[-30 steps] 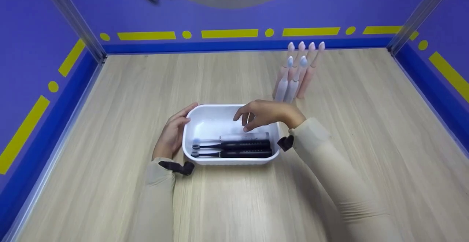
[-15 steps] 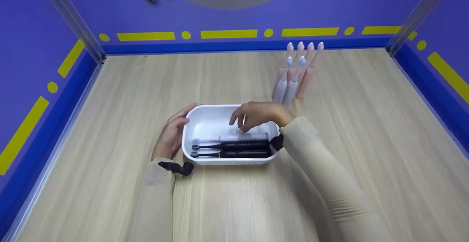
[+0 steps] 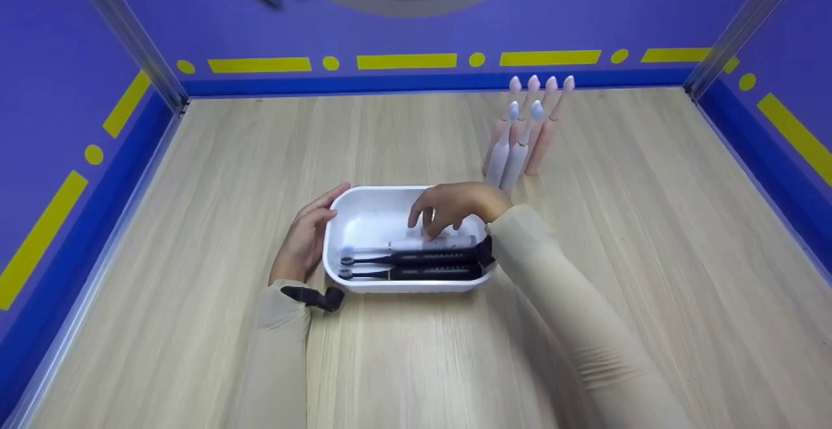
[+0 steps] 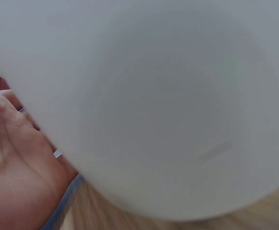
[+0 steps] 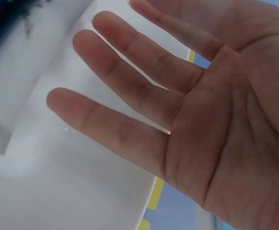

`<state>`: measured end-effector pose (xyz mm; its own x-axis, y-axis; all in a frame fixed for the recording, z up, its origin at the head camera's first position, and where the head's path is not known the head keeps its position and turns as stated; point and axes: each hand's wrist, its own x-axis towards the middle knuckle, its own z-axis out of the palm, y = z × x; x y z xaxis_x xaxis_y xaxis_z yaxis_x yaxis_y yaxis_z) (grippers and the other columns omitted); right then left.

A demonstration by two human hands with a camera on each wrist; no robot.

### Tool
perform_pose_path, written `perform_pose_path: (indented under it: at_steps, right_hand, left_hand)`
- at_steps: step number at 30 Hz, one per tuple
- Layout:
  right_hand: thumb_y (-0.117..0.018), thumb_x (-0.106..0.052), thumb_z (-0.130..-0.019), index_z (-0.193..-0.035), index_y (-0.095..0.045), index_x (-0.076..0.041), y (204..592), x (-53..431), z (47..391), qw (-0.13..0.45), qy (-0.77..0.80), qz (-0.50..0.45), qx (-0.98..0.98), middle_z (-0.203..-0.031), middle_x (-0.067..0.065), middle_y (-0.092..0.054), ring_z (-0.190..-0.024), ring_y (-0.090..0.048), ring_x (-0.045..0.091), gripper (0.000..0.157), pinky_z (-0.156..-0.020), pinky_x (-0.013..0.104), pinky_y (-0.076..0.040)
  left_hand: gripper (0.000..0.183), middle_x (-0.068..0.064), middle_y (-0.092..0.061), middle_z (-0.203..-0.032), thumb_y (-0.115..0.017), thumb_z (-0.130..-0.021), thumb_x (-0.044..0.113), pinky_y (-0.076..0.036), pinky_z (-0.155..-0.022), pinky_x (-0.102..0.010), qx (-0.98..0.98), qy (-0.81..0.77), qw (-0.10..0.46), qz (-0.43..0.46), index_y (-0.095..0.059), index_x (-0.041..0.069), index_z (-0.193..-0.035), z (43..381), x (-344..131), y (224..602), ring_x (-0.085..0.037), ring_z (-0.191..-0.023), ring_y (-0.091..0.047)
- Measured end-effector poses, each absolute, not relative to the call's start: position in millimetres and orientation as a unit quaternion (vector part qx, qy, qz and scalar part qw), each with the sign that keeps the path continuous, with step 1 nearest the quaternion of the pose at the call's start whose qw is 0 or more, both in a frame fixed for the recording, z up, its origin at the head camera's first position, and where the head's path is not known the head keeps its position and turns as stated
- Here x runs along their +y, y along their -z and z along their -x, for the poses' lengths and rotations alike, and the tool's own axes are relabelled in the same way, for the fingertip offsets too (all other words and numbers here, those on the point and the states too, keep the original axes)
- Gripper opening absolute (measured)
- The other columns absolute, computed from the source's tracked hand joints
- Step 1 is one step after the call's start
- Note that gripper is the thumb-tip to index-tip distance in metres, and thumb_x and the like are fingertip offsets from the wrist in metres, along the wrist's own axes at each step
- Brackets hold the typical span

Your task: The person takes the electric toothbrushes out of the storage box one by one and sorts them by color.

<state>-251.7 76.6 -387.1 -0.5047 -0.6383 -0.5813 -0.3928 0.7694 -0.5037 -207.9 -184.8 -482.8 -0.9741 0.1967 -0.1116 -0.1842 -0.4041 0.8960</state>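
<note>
A white plastic bin [image 3: 364, 205] sits on the table in the head view. My left hand [image 3: 304, 240] holds its left end, thumb at the rim and fingers along the outside; the left wrist view shows the palm [image 4: 22, 167] beside the bin's wall. Inside lie two black electric toothbrushes [image 3: 422, 258] side by side, with a white electric toothbrush [image 3: 448, 242] just behind them. My right hand [image 3: 458, 203] reaches down into the bin over the white toothbrush, fingers loosely bent and spread. In the right wrist view its fingers [image 5: 130, 86] hold nothing.
Behind the bin to the right stand several upright electric toothbrushes: two white toothbrushes [image 3: 507, 159] in front and pink toothbrushes [image 3: 545, 143] at the back. Blue-purple panels [image 3: 416, 32] with yellow marks wall in the wooden table [image 3: 260, 156] at the back and sides.
My right hand has moved slightly left and lower into the bin, closer to the white toothbrush. The left hand and the bin have stayed put.
</note>
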Motion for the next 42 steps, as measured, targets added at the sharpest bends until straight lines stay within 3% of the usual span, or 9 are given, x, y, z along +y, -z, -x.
perform_pose_path:
  at_steps: [8,19,35,42]
  right_hand:
    - [-0.066,-0.011,-0.087,-0.124,-0.064,-0.016,394.0,69.3,252.8,0.432,0.143,0.276,0.847,-0.122,0.01,-0.063,-0.099,-0.06,0.016,0.037,-0.082,0.046,-0.056]
    - [-0.071,-0.015,-0.085,-0.122,-0.064,-0.016,398.7,66.3,250.6,0.436,0.14,0.258,0.851,-0.127,0.011,-0.061,-0.111,-0.059,0.022,0.038,-0.078,0.044,-0.057]
    - [-0.075,-0.015,-0.082,-0.118,-0.066,-0.018,405.3,64.3,248.4,0.406,0.123,0.263,0.867,-0.121,0.01,-0.065,-0.099,-0.06,0.018,0.038,-0.067,0.037,-0.057]
    - [-0.076,-0.013,-0.081,-0.117,-0.066,-0.017,406.9,65.4,247.9,0.405,0.144,0.246,0.869,-0.118,0.011,-0.067,-0.087,-0.058,0.016,0.037,-0.067,0.037,-0.057]
  left_hand:
    - [0.056,-0.009,-0.029,-0.157,-0.033,-0.091,-0.003,-0.02,-0.119,-0.033,0.533,-0.837,0.119,-0.009,-0.032,-0.002,-0.147,207.5,-185.7,483.0,-0.018,-0.145,-0.024]
    - [0.058,-0.011,-0.029,-0.157,-0.031,-0.09,-0.005,-0.038,-0.103,-0.021,0.532,-0.838,0.125,-0.007,-0.03,-0.004,-0.147,209.3,-185.6,482.8,-0.015,-0.135,-0.037]
    - [0.058,-0.011,-0.028,-0.157,-0.031,-0.089,-0.005,-0.03,-0.113,-0.027,0.536,-0.835,0.124,-0.003,-0.03,-0.004,-0.147,208.7,-185.4,482.5,-0.019,-0.142,-0.028]
    - [0.058,-0.011,-0.027,-0.158,-0.03,-0.09,-0.004,-0.033,-0.111,-0.026,0.531,-0.838,0.127,-0.009,-0.029,-0.003,-0.148,208.9,-185.3,482.4,-0.021,-0.141,-0.029]
